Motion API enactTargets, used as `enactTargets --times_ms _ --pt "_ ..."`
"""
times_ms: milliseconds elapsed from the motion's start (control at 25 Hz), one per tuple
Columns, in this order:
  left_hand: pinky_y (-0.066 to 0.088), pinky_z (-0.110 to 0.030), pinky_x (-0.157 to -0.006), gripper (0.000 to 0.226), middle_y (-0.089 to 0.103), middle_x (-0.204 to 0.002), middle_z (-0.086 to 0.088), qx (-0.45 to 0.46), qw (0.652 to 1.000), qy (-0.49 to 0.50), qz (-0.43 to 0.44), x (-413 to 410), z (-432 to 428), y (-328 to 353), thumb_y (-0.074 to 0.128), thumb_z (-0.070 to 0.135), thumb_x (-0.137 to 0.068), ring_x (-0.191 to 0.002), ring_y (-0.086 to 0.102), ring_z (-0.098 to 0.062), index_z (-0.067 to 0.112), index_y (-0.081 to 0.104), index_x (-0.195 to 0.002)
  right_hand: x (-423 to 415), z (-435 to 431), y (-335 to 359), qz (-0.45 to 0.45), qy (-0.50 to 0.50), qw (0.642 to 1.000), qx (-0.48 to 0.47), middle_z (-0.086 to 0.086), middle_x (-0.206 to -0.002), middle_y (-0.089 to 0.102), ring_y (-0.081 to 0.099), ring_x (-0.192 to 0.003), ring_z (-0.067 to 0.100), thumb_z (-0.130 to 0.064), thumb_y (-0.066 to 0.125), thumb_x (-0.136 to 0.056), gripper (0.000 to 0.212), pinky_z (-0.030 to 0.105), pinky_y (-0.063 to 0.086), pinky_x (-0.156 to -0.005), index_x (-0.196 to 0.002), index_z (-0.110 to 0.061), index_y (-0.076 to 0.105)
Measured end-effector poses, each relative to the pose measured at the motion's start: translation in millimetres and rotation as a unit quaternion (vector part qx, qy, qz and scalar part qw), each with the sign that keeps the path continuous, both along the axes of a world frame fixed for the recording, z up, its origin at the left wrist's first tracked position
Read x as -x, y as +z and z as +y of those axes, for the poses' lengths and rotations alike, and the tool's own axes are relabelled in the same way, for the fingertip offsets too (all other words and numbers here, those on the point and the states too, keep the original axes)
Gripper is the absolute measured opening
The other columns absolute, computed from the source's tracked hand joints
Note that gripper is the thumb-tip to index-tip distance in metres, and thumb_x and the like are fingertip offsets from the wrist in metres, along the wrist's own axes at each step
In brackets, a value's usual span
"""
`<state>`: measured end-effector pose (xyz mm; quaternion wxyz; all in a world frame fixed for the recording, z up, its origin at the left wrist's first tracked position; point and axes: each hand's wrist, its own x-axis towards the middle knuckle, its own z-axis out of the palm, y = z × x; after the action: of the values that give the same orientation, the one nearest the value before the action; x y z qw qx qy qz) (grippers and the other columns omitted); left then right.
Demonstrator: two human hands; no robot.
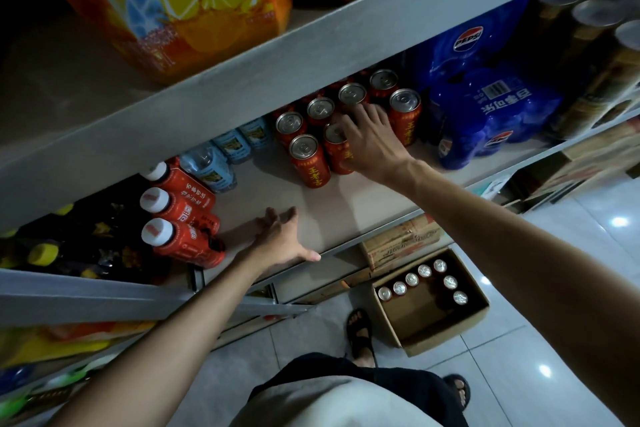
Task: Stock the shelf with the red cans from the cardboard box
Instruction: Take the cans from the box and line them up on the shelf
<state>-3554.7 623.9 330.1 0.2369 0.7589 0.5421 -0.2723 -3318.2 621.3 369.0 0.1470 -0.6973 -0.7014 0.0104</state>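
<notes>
Several red cans (310, 159) with silver tops stand upright in a cluster on the beige shelf (277, 191). My right hand (370, 139) reaches into the cluster, fingers spread over a can (337, 149) in the front row; whether it grips that can is unclear. My left hand (282, 239) lies flat on the shelf's front edge, fingers apart and holding nothing. On the floor below right, the open cardboard box (474, 319) holds several more red cans (412, 279) along its far and right sides.
Red bottles with white caps (180, 218) lie left of the bare shelf space, pale blue bottles (225, 152) behind them. A blue Pepsi pack (485, 104) sits right of the cans. A closed carton (401, 243) is under the shelf. My sandalled feet stand on the tiled floor.
</notes>
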Motion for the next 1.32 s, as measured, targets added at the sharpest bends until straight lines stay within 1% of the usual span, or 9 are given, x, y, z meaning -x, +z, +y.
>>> enactTargets --times_ms 160,240,320,480,600,840,1000,1160,1320 --pt "0.031 -0.043 -0.116 0.081 0.027 -0.158 -0.011 -0.083 0.983 -0.026 -0.162 -39 -31 15 0.07 0.04 -0.082 -0.146 0.026 -0.029 0.019 0.031 -0.15 -15 -69 -13 0.063 -0.025 0.994 -0.083 0.008 -0.131 0.047 0.043 -0.118 0.027 -0.033 0.066 -0.081 0.053 0.043 0.039 -0.101 -0.13 -0.017 0.051" --pt "0.045 -0.033 -0.103 0.051 0.052 -0.139 -0.005 -0.161 0.936 -0.098 -0.297 -74 -59 20 0.069 0.026 -0.085 -0.128 0.051 -0.022 0.017 0.053 -0.133 -33 -116 -31 0.106 -0.063 0.988 -0.096 0.005 -0.12 0.052 0.046 -0.108 0.022 -0.026 0.062 -0.085 0.037 0.037 0.041 -0.091 -0.12 -0.018 0.054" --pt "0.051 -0.027 -0.085 0.029 0.067 -0.114 0.001 -0.143 0.91 -0.135 -0.366 -111 -89 20 0.069 0.019 -0.085 -0.101 0.064 -0.015 0.019 0.064 -0.113 -54 -164 -54 0.168 -0.12 0.975 -0.077 0.005 -0.112 0.059 0.051 -0.102 0.022 -0.017 0.059 -0.087 0.026 0.036 0.046 -0.086 -0.113 -0.016 0.058" --pt "0.048 -0.021 -0.067 0.022 0.068 -0.096 -0.006 0.126 0.948 -0.052 -0.287 -172 -138 -21 0.066 0.011 -0.089 -0.079 0.062 -0.018 0.005 0.065 -0.11 -93 -252 -106 0.244 -0.253 0.935 0.039 0.008 -0.1 0.067 0.064 -0.085 0.026 -0.004 0.061 -0.082 0.025 0.029 0.047 -0.064 -0.105 -0.014 0.064" --pt "0.051 -0.022 -0.056 0.016 0.065 -0.095 -0.007 0.314 0.921 0.13 -0.19 -196 -162 -84 0.058 0.015 -0.096 -0.071 0.063 -0.016 0.009 0.06 -0.111 -109 -305 -167 0.269 -0.282 0.91 0.143 0.008 -0.096 0.068 0.065 -0.083 0.03 -0.009 0.061 -0.082 0.02 0.031 0.048 -0.064 -0.101 -0.015 0.065" --pt "0.037 -0.025 -0.052 0.013 0.052 -0.076 -0.006 0.25 0.942 0.213 -0.07 -209 -178 -287 0.053 0.006 -0.095 -0.059 0.049 -0.015 0.01 0.05 -0.107 -95 -346 -363 0.276 -0.249 0.863 0.342 0.004 -0.104 0.059 0.063 -0.088 0.028 -0.02 0.059 -0.085 0.023 0.039 0.052 -0.072 -0.107 -0.015 0.06" --pt "0.054 -0.035 -0.072 0.037 0.054 -0.119 -0.013 0.237 0.914 0.327 -0.039 -196 -172 -461 0.05 0.022 -0.099 -0.101 0.063 -0.033 0.013 0.041 -0.133 -72 -336 -534 0.257 -0.234 0.862 0.369 0.003 -0.118 0.05 0.058 -0.099 0.025 -0.015 0.064 -0.084 0.047 0.034 0.052 -0.073 -0.129 -0.015 0.049" --pt "0.045 -0.046 -0.104 0.055 0.044 -0.142 -0.017 0.199 0.899 0.39 -0.007 -172 -167 -598 0.043 0.036 -0.102 -0.126 0.049 -0.037 0.013 0.029 -0.15 -39 -294 -676 0.242 -0.179 0.892 0.337 0.004 -0.143 0.036 0.055 -0.11 0.028 -0.016 0.052 -0.092 0.056 0.04 0.054 -0.081 -0.144 -0.015 0.032" --pt "0.052 -0.046 -0.091 0.047 0.049 -0.14 -0.02 0.136 0.91 0.392 -0.012 -154 -159 -676 0.048 0.023 -0.1 -0.123 0.054 -0.039 0.012 0.036 -0.143 -27 -234 -771 0.207 -0.131 0.92 0.307 0.003 -0.152 0.031 0.056 -0.11 0.029 -0.012 0.04 -0.093 0.058 0.041 0.054 -0.073 -0.149 -0.014 0.028"
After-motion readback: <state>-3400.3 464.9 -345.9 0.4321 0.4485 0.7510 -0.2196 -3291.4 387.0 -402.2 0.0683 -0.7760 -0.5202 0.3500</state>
